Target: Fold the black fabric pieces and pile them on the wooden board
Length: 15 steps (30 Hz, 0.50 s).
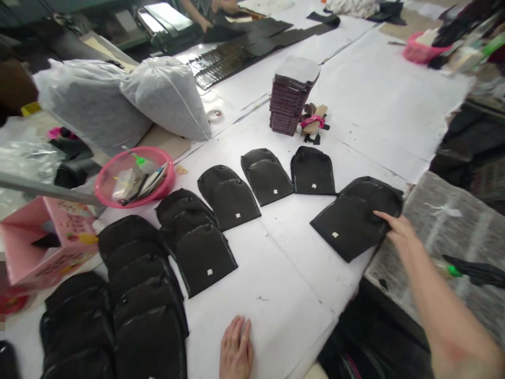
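Note:
My right hand (395,225) pinches the edge of a black leather-like piece (347,218) with one rounded end and a small pale square near its straight edge. That piece lies tilted at the right side of the white table (284,273). Near the front edge my left hand (235,350) rests on the tabletop, fingers stretched out and holding nothing. Similar black pieces curve across the table: a single one (313,171) at the right end, another (266,176) beside it, and overlapping groups (148,295) at the left.
Behind the row stands a stack of dark maroon pieces (288,102) next to a bundle of scraps (313,121). A pink basket (169,181), a pink box (71,239) and stuffed white bags (165,97) occupy the left. Another person's hand (205,25) works at the far side.

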Each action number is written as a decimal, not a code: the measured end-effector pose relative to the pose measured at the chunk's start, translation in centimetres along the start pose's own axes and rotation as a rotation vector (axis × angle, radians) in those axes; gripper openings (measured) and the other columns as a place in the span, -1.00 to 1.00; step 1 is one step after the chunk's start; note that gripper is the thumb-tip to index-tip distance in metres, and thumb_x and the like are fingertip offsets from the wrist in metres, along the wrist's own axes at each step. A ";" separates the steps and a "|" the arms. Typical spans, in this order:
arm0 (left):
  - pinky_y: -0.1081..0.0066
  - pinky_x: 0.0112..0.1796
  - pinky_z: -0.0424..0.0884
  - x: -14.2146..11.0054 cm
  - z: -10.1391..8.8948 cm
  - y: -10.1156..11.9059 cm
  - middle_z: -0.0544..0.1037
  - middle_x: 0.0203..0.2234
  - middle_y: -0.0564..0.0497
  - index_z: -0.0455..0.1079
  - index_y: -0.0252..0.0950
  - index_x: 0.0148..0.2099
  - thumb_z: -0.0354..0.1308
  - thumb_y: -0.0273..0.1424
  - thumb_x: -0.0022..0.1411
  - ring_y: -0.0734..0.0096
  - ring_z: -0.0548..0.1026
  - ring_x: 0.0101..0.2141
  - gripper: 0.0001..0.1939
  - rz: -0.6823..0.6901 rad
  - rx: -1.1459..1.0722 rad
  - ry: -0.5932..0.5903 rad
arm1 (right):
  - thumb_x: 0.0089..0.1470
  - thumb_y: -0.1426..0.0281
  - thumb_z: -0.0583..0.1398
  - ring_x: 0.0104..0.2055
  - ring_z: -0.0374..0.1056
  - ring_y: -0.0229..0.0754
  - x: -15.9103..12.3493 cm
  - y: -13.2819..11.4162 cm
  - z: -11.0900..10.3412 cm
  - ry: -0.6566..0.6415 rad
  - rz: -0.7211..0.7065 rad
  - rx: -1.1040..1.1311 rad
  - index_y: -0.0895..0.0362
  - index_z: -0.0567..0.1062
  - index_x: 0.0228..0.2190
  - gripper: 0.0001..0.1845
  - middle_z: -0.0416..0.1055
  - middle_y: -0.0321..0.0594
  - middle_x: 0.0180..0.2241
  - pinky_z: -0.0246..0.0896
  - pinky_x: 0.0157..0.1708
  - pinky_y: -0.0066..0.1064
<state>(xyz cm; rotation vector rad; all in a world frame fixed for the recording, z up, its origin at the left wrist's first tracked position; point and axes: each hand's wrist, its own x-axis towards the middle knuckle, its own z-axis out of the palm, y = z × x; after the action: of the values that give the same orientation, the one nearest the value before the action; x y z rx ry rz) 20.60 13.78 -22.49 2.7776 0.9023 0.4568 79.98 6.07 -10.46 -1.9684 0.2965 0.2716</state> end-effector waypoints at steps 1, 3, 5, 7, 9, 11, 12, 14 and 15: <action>0.17 0.02 0.42 0.2 -0.6 0.2 0.53 0.01 -0.09 0.29 -0.14 0.24 0.01 -0.60 0.18 0.17 0.47 0.06 -0.41 -0.025 -0.007 -0.020 | -0.07 0.63 0.27 -0.15 0.50 -0.09 -1.1 0.0 -0.6 -0.014 -0.004 0.038 0.32 0.54 -0.24 -0.74 0.49 0.23 -0.05 0.44 -0.28 -0.29; 0.17 0.06 0.38 0.4 -1.3 0.4 0.52 0.02 -0.10 0.37 -0.19 0.16 0.01 -0.60 0.19 0.17 0.44 0.09 -0.50 -0.050 -0.015 -0.036 | -0.15 0.65 0.28 -0.02 0.48 -0.03 -3.7 -0.1 -2.0 -0.011 -0.030 0.153 0.21 0.57 -0.24 -0.65 0.46 0.16 0.03 0.44 -0.15 -0.24; 0.17 0.09 0.35 0.5 -1.7 0.6 0.50 0.04 -0.12 0.38 -0.21 0.13 0.01 -0.60 0.18 0.18 0.41 0.11 -0.51 -0.058 -0.030 -0.069 | -0.18 0.60 0.31 0.09 0.42 0.00 -6.6 -0.1 -3.4 -0.062 -0.071 0.149 0.08 0.59 -0.24 -0.61 0.44 0.05 0.08 0.40 -0.04 -0.19; 0.14 0.10 0.34 0.6 -2.0 0.8 0.49 0.06 -0.13 0.38 -0.22 0.14 0.02 -0.61 0.15 0.17 0.38 0.13 -0.49 -0.078 -0.071 -0.108 | -0.23 0.49 0.38 0.11 0.39 0.04 -10.2 -0.3 -4.6 -0.126 -0.056 0.117 0.01 0.60 -0.32 -0.67 0.44 0.03 0.08 0.37 -0.01 -0.17; 0.10 0.13 0.31 1.0 -2.6 1.1 0.45 0.09 -0.14 0.38 -0.19 0.15 0.04 -0.62 0.14 0.15 0.34 0.16 -0.46 -0.160 -0.173 -0.159 | -0.31 0.41 0.43 0.10 0.40 0.10 -14.4 -0.6 -5.1 -0.171 0.008 0.089 0.00 0.61 -0.37 -0.68 0.45 0.06 0.06 0.38 -0.02 -0.14; 0.09 0.15 0.28 1.7 -3.6 1.5 0.42 0.13 -0.13 0.40 -0.15 0.14 0.08 -0.59 0.17 0.14 0.33 0.17 -0.50 -0.306 -0.404 -0.194 | -0.34 0.37 0.43 0.08 0.41 0.13 -19.1 -0.8 -5.0 -0.287 0.012 0.095 -0.02 0.62 -0.30 -0.59 0.49 0.03 0.02 0.39 -0.01 -0.13; 0.08 0.15 0.28 2.0 -4.2 1.6 0.40 0.13 -0.16 0.41 -0.18 0.13 0.12 -0.54 0.20 0.12 0.33 0.16 -0.55 -0.444 -0.567 -0.175 | -0.35 0.37 0.43 0.04 0.44 0.15 -21.6 -0.7 -4.7 -0.373 0.031 0.092 -0.02 0.62 -0.27 -0.55 0.51 0.00 -0.01 0.42 -0.03 -0.10; 0.07 0.11 0.33 2.3 -5.3 1.8 0.39 0.12 -0.20 0.39 -0.25 0.12 0.15 -0.41 0.27 0.12 0.37 0.10 -0.63 -0.654 -0.780 -0.102 | -0.37 0.36 0.43 -0.07 0.51 0.18 -26.6 -0.3 -3.9 -0.511 0.078 0.091 0.00 0.61 -0.22 -0.48 0.55 -0.05 -0.08 0.50 -0.11 -0.05; 0.07 0.05 0.38 2.1 -5.9 1.8 0.40 0.10 -0.19 0.37 -0.27 0.12 0.14 -0.34 0.31 0.15 0.41 0.05 -0.65 -0.701 -0.817 -0.070 | -0.37 0.35 0.43 -0.13 0.53 0.18 -29.0 0.2 -3.3 -0.582 0.110 0.108 0.02 0.60 -0.20 -0.46 0.57 -0.07 -0.13 0.53 -0.15 -0.04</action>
<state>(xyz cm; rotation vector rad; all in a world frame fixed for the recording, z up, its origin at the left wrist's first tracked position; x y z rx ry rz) 21.14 14.09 -16.05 1.6185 1.2310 0.4544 52.75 5.39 0.03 -1.6827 0.0377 0.8584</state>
